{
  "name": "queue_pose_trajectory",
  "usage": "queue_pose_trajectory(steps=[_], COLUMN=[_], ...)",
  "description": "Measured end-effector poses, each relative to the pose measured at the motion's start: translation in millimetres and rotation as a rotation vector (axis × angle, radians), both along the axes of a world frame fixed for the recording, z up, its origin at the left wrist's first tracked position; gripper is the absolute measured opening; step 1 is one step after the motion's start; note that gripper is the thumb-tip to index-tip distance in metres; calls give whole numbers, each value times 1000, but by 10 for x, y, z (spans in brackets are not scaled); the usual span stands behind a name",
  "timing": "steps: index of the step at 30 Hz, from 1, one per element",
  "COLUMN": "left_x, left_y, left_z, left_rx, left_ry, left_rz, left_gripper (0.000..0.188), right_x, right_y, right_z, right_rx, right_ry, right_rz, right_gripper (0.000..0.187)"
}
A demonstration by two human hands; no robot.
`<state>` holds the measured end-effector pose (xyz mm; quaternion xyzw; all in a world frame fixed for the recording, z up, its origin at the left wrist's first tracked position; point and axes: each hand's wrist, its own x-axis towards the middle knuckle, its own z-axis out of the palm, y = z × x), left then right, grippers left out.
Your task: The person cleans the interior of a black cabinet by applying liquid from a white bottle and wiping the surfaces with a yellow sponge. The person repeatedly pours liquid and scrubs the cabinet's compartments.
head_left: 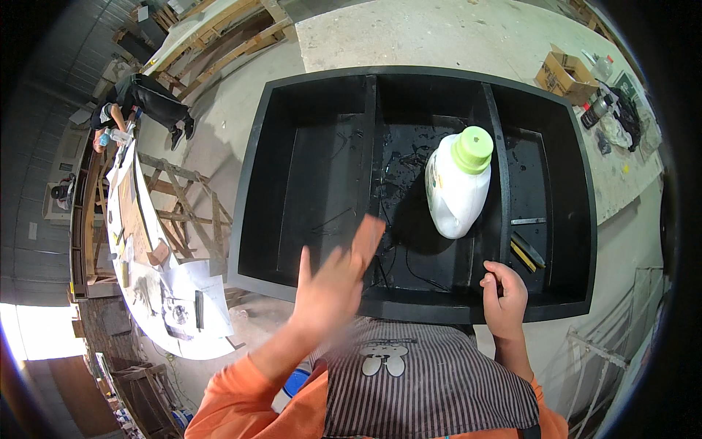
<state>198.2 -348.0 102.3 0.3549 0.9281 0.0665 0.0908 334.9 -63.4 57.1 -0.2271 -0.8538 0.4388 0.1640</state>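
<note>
Block (368,238): flat, rectangular, reddish-brown, one end grasped by the fingers of the left hand (323,294), which was slightly blurred. It was held over the left divider (370,132), toward the near side of the box (274,175); contact couldn't be told. The box was split into three bays, all finished in dull black, middle floor flecked with glossy specks. The right hand (506,301) was half curled at the near wall; whether anything was gripped couldn't be told. In the middle bay, a rounded white plastic bottle (457,194) was topped by a green cap (472,150). A slim metal strip (528,221) and a yellow-black tool (528,251) were contained in the right bay. A striped fabric apron (431,380) was worn. Beyond, a cardboard carton (567,77) was seen, flaps open.
</note>
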Motion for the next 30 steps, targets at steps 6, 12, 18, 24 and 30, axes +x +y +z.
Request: queue_pose_trajectory(steps=[6,12,18,24,30], left_x=[217,-710,51,213,-984], left_y=[-91,426,-40,-76,611], left_z=[33,-333,15,20,-412], left_rx=[-27,118,-76,-7,154], left_ry=[46,295,50,35,333], left_rz=[-16,35,-33,-21,78], left_gripper=[47,41,45,51,42], right_x=[-10,-4,-19,-18,-39], right_y=[7,12,-3,-10,3], right_z=[-7,-8,-1,24,24], right_rx=[50,66,32,56,47], right_ry=[15,-10,15,3,11], right_rz=[25,17,-5,12,9], right_gripper=[18,18,17,16,16])
